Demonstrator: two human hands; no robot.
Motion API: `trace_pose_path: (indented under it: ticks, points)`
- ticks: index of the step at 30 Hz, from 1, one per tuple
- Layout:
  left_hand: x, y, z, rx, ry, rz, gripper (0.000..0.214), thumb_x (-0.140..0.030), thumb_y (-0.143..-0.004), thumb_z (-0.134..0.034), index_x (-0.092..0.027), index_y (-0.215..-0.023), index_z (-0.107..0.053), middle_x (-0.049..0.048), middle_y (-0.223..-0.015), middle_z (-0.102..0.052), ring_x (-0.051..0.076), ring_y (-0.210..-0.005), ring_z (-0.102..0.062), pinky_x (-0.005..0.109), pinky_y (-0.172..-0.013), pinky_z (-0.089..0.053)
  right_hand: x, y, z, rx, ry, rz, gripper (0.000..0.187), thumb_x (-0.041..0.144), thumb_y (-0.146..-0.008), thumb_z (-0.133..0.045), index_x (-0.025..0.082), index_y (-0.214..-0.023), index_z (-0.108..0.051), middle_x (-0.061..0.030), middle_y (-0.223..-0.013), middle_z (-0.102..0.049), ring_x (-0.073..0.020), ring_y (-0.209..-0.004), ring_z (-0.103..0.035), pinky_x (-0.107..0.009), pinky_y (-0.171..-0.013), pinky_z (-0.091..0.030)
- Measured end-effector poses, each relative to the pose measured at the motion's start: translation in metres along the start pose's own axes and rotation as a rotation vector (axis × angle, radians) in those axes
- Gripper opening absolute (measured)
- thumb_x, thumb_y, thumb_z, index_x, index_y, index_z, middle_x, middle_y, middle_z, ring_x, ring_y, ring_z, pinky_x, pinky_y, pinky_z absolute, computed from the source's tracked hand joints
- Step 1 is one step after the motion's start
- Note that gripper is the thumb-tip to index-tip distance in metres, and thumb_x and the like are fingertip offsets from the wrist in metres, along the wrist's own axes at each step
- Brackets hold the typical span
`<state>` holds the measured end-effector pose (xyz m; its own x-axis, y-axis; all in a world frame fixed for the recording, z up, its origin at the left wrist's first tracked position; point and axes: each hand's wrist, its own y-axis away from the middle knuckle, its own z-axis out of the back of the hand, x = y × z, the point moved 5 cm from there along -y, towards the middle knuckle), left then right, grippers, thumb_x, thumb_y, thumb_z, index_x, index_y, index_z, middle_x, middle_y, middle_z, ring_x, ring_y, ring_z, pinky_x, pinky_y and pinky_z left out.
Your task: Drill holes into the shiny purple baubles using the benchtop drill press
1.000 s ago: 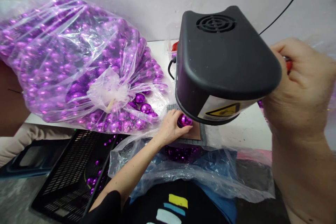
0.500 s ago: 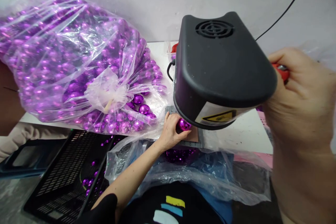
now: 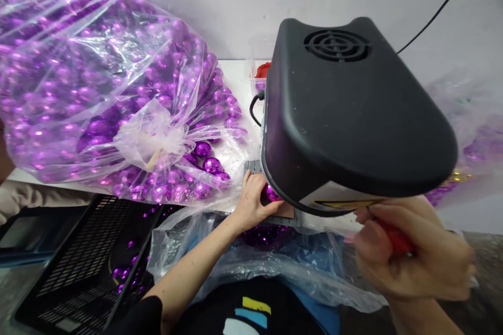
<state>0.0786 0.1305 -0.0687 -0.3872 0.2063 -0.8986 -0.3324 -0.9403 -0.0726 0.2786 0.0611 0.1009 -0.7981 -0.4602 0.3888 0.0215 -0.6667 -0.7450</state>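
My left hand (image 3: pixel 253 200) grips a small purple faceted ball (image 3: pixel 271 193) and holds it on the pad under the black machine head (image 3: pixel 346 120). My right hand (image 3: pixel 412 251) is wrapped round the machine's red lever handle (image 3: pixel 395 238), low at the right and blurred by motion. The head sits low over the ball and hides most of it and the pad.
A big clear bag of purple balls (image 3: pixel 98 89) fills the white table at the left. A black slotted crate (image 3: pixel 86 267) with a few balls stands below it. A clear bag with more balls (image 3: pixel 271 251) lies on my lap. A black cable (image 3: pixel 444 8) runs up the wall.
My right hand has pulled the red lever down from beside the head to below it, and the black head has come down over the ball. My left hand has stayed on the ball.
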Motion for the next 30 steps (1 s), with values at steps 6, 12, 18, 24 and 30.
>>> trace_pose_path:
  ticks: [6, 12, 18, 24, 30]
  points:
    - [-0.002, -0.001, -0.001, -0.004, -0.024, -0.003, 0.042, -0.049, -0.080, -0.075, -0.026, -0.115, -0.068, 0.0089, -0.116, -0.071, 0.032, -0.118, -0.061, 0.055, -0.113, -0.043, -0.006, 0.024, -0.009, -0.002, 0.058, 0.083, 0.004, 0.024, -0.080, -0.061, 0.022, -0.083, -0.061, -0.0018, -0.075, -0.060, -0.0121, -0.066, -0.058, -0.025, -0.052, -0.047]
    - [-0.003, -0.001, 0.000, -0.005, -0.011, 0.003, 0.043, -0.050, -0.079, -0.076, -0.027, -0.115, -0.068, 0.0092, -0.117, -0.070, 0.033, -0.120, -0.060, 0.055, -0.112, -0.044, -0.010, 0.037, -0.016, -0.060, 0.066, 0.044, 0.008, 0.027, -0.082, -0.059, 0.022, -0.086, -0.065, -0.0037, -0.076, -0.060, -0.0140, -0.072, -0.059, -0.025, -0.057, -0.049]
    - [-0.001, 0.000, -0.001, -0.023, 0.031, 0.016, 0.047, -0.045, -0.078, -0.078, -0.027, -0.120, -0.066, 0.0096, -0.122, -0.070, 0.034, -0.124, -0.058, 0.058, -0.109, -0.046, -0.012, 0.045, -0.021, -0.119, 0.069, 0.059, 0.010, 0.026, -0.084, -0.057, 0.022, -0.084, -0.066, -0.0051, -0.071, -0.058, -0.0165, -0.075, -0.060, -0.027, -0.058, -0.051]
    - [0.004, 0.001, -0.005, -0.031, 0.063, -0.014, 0.056, -0.043, -0.077, -0.080, -0.029, -0.127, -0.060, 0.0099, -0.130, -0.066, 0.034, -0.124, -0.058, 0.057, -0.107, -0.049, -0.009, 0.040, -0.027, -0.135, 0.029, 0.132, 0.007, 0.018, -0.078, -0.059, 0.019, -0.083, -0.063, -0.0019, -0.073, -0.059, -0.0116, -0.069, -0.058, -0.025, -0.060, -0.049]
    - [-0.001, 0.000, -0.002, -0.044, -0.006, -0.062, 0.055, -0.043, -0.078, -0.080, -0.025, -0.126, -0.060, 0.0089, -0.124, -0.067, 0.032, -0.126, -0.056, 0.057, -0.118, -0.036, -0.019, 0.042, -0.051, -0.065, 0.001, 0.095, 0.008, 0.016, -0.077, -0.057, 0.018, -0.069, -0.059, -0.0006, -0.067, -0.056, -0.0082, -0.064, -0.052, -0.021, -0.056, -0.041]
